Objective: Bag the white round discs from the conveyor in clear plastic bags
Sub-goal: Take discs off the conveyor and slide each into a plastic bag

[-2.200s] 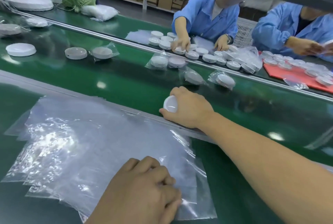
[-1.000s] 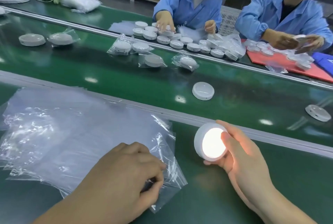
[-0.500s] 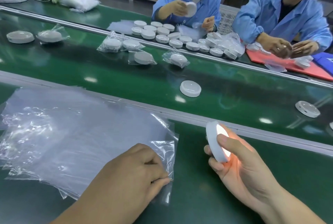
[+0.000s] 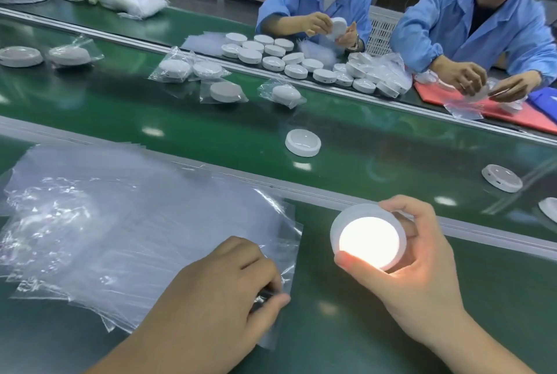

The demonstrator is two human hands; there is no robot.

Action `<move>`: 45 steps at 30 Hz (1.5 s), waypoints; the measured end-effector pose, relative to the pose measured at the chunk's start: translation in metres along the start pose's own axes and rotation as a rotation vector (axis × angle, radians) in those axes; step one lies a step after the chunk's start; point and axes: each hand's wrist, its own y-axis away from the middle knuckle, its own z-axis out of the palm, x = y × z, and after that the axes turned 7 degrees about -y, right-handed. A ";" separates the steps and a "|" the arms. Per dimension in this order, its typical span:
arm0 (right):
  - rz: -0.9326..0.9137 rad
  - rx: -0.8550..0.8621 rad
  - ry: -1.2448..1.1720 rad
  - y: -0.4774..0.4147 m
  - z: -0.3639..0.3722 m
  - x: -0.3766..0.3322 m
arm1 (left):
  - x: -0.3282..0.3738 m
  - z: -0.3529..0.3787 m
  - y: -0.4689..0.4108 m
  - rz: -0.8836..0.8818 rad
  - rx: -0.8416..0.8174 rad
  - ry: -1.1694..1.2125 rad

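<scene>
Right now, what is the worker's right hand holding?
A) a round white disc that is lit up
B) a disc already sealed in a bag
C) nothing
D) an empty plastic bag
A: the right hand grips a round white disc whose face glows, with no bag around it.

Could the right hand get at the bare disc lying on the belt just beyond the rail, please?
Probably not yet: the path over the rail to the bare disc looks open, but the right hand is full, its fingers holding a glowing disc.
</scene>
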 end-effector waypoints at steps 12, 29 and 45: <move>0.527 -0.280 -0.771 -0.004 -0.004 0.006 | -0.002 0.001 0.000 0.034 -0.008 0.011; 0.412 -0.615 -0.757 0.014 0.024 -0.007 | 0.018 0.001 0.000 -0.123 0.080 0.815; 0.396 -0.703 -0.773 0.002 0.028 0.008 | 0.015 0.005 -0.005 -0.111 0.136 0.735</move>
